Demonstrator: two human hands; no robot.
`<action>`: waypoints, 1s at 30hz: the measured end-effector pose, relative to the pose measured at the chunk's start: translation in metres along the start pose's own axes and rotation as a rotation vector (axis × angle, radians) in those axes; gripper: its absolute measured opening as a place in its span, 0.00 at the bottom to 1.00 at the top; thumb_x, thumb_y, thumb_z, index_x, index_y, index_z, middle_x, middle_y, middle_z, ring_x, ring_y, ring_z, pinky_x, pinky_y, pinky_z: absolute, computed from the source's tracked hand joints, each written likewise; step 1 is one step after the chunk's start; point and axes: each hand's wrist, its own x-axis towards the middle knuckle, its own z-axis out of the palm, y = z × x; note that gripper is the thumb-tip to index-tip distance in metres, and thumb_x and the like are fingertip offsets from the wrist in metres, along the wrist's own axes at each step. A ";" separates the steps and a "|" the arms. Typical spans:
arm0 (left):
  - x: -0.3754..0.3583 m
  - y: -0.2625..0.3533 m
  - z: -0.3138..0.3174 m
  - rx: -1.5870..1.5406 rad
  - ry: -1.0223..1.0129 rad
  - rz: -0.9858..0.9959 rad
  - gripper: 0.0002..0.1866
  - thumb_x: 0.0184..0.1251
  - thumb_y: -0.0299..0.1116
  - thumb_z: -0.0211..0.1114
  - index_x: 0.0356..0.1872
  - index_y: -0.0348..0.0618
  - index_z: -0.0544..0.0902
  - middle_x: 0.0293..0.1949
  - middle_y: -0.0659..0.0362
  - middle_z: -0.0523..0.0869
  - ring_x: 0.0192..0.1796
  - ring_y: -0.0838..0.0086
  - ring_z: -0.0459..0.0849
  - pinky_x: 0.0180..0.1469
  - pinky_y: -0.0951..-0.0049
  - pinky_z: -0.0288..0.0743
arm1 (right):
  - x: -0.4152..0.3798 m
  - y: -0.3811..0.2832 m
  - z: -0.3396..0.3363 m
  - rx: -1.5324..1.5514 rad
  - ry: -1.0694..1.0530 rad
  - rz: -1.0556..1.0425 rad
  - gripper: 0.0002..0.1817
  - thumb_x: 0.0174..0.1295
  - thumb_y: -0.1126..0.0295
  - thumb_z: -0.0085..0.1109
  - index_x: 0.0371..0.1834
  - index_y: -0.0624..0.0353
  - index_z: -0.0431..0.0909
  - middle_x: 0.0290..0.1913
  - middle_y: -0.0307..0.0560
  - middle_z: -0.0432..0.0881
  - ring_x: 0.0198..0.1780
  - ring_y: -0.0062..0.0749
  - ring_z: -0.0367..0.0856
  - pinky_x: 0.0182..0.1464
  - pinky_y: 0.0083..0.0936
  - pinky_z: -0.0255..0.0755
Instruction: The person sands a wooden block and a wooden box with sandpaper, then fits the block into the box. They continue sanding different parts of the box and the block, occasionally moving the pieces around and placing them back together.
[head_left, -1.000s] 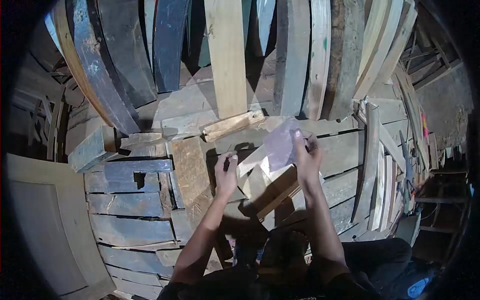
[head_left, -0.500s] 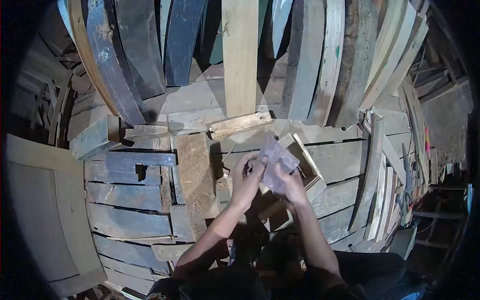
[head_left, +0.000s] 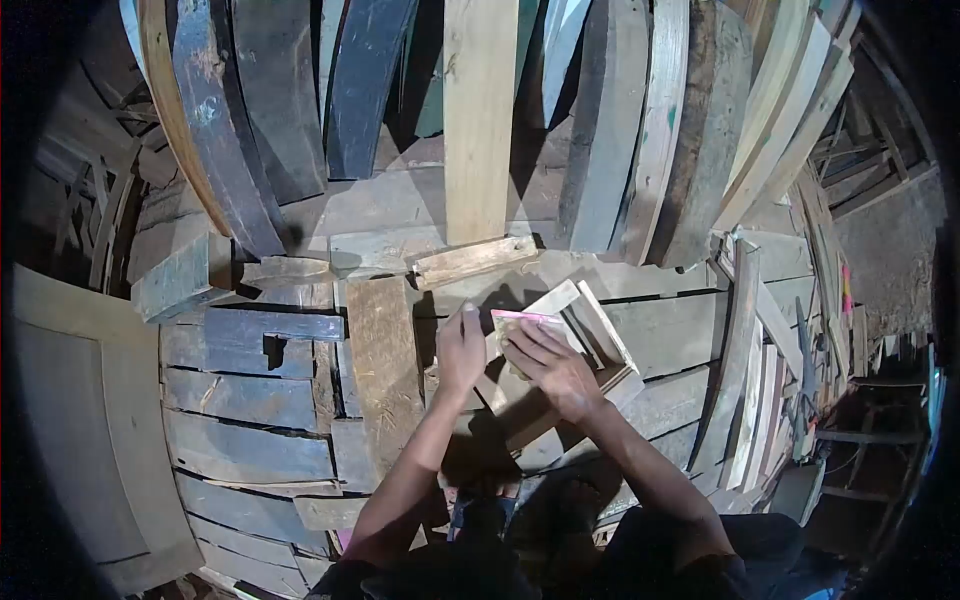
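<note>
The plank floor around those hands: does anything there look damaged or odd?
Yes. Left of the left hand, beyond the brown board, a bluish board has a dark, ragged notch. It looks odd because it breaks an otherwise fairly straight edge.

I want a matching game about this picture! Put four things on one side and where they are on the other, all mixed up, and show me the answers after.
Things
1. Sheet with a pink edge
2. Tan board
3. Pale yellowish plank
4. Framed panel

Places
A. At the top middle of the picture
B. At the far left side of the picture
C. Partly covered by the right hand
D. Lying just to the left of the left hand

Right pairs: 1-C, 2-D, 3-A, 4-B
</note>
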 end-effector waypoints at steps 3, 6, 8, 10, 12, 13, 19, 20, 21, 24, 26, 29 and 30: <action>-0.001 -0.002 0.003 -0.115 0.074 -0.003 0.27 0.94 0.41 0.48 0.54 0.29 0.91 0.44 0.38 0.94 0.48 0.49 0.93 0.59 0.55 0.81 | -0.002 -0.002 0.009 0.051 -0.058 -0.116 0.32 0.72 0.72 0.56 0.82 0.53 0.77 0.87 0.53 0.71 0.90 0.43 0.64 0.90 0.41 0.61; 0.002 -0.018 0.003 -0.155 0.089 0.000 0.28 0.96 0.43 0.46 0.60 0.27 0.88 0.42 0.41 0.95 0.47 0.53 0.92 0.58 0.55 0.81 | 0.005 0.030 0.006 0.044 -0.009 -0.086 0.30 0.71 0.73 0.57 0.78 0.56 0.81 0.85 0.52 0.76 0.86 0.41 0.72 0.89 0.41 0.64; 0.003 -0.008 0.000 -0.166 0.086 0.018 0.28 0.97 0.44 0.45 0.65 0.27 0.85 0.41 0.41 0.95 0.46 0.54 0.92 0.58 0.56 0.80 | 0.014 0.047 -0.002 -0.059 0.174 0.202 0.26 0.73 0.70 0.57 0.74 0.56 0.86 0.77 0.50 0.85 0.80 0.41 0.81 0.89 0.41 0.64; 0.004 -0.011 0.001 -0.250 0.089 -0.019 0.30 0.97 0.46 0.43 0.66 0.26 0.83 0.43 0.42 0.94 0.47 0.56 0.92 0.57 0.57 0.81 | 0.014 0.028 0.010 -0.029 0.186 0.209 0.28 0.73 0.69 0.57 0.76 0.56 0.84 0.79 0.49 0.83 0.82 0.40 0.78 0.89 0.40 0.64; -0.003 0.007 0.001 -0.314 0.141 -0.067 0.31 0.98 0.48 0.42 0.62 0.25 0.83 0.45 0.43 0.94 0.48 0.58 0.92 0.57 0.59 0.81 | 0.005 -0.003 0.024 0.114 0.072 -0.086 0.29 0.72 0.70 0.58 0.78 0.52 0.83 0.83 0.47 0.79 0.86 0.35 0.72 0.90 0.41 0.62; 0.002 -0.009 0.004 -0.342 0.148 -0.008 0.28 0.98 0.46 0.42 0.65 0.27 0.80 0.47 0.45 0.92 0.50 0.62 0.91 0.55 0.62 0.82 | 0.005 0.003 0.020 0.135 0.058 -0.114 0.29 0.72 0.70 0.57 0.77 0.51 0.83 0.83 0.47 0.79 0.85 0.36 0.74 0.90 0.42 0.61; 0.004 -0.020 0.011 -0.511 0.242 -0.066 0.23 0.98 0.40 0.41 0.76 0.31 0.67 0.48 0.48 0.88 0.51 0.65 0.89 0.59 0.61 0.83 | 0.026 0.019 0.017 0.058 0.244 0.099 0.28 0.68 0.74 0.60 0.74 0.59 0.84 0.80 0.50 0.81 0.81 0.43 0.80 0.87 0.45 0.66; 0.001 -0.018 0.010 -0.485 0.243 -0.097 0.23 0.98 0.40 0.42 0.76 0.32 0.68 0.48 0.48 0.88 0.50 0.65 0.89 0.60 0.61 0.83 | 0.020 0.006 0.026 0.086 0.223 0.044 0.29 0.67 0.74 0.61 0.74 0.59 0.84 0.81 0.50 0.81 0.82 0.42 0.79 0.87 0.46 0.67; 0.003 -0.022 0.012 -0.326 0.313 -0.002 0.23 0.98 0.40 0.42 0.76 0.32 0.68 0.46 0.49 0.88 0.49 0.66 0.88 0.59 0.61 0.82 | 0.011 -0.004 0.023 0.157 0.143 -0.094 0.33 0.64 0.75 0.62 0.77 0.56 0.82 0.81 0.47 0.81 0.83 0.40 0.77 0.86 0.45 0.67; 0.002 -0.027 0.014 -0.409 0.300 -0.056 0.24 0.98 0.41 0.43 0.77 0.31 0.70 0.45 0.51 0.88 0.48 0.66 0.87 0.60 0.62 0.80 | 0.021 0.032 0.019 0.085 0.132 -0.110 0.31 0.62 0.75 0.64 0.73 0.52 0.87 0.80 0.46 0.83 0.83 0.40 0.77 0.85 0.43 0.68; -0.002 -0.024 0.010 -0.528 0.261 -0.125 0.24 0.98 0.41 0.43 0.77 0.31 0.72 0.44 0.51 0.88 0.48 0.66 0.87 0.61 0.63 0.79 | 0.030 0.035 0.008 0.145 0.343 0.206 0.24 0.67 0.74 0.64 0.66 0.53 0.92 0.73 0.48 0.88 0.81 0.42 0.80 0.83 0.44 0.70; 0.003 -0.034 0.016 -0.310 0.401 0.007 0.23 0.98 0.42 0.43 0.73 0.35 0.76 0.44 0.52 0.88 0.47 0.69 0.87 0.58 0.64 0.79 | 0.028 -0.013 0.027 0.233 0.260 0.037 0.24 0.70 0.70 0.63 0.70 0.52 0.89 0.76 0.46 0.86 0.81 0.38 0.80 0.84 0.43 0.69; 0.004 -0.044 0.019 -0.350 0.384 -0.025 0.23 0.98 0.42 0.43 0.73 0.35 0.77 0.43 0.53 0.88 0.47 0.69 0.87 0.57 0.64 0.79 | 0.018 -0.019 0.029 0.186 0.133 -0.058 0.25 0.73 0.68 0.59 0.73 0.49 0.87 0.77 0.43 0.86 0.81 0.35 0.80 0.86 0.41 0.67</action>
